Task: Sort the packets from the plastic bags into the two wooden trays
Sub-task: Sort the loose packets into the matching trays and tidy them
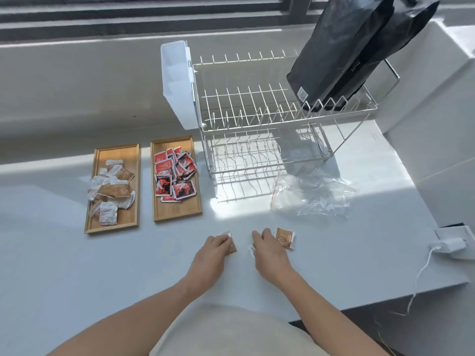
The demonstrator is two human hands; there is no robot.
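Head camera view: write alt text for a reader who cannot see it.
Two bare hands, left hand and right hand, press on brown packets on a white counter, a third brown packet beside the right. Behind sit a tray of brown packets, a tray of red packets and an empty plastic bag.

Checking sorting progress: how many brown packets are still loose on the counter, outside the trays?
3. One is under the left hand, one is partly hidden under the right hand, and one brown packet lies free just right of that hand. More could be hidden beneath the hands.

Brown packets (113, 187) fill left tray (90, 201); red packets (173, 174) right tray (177, 213).
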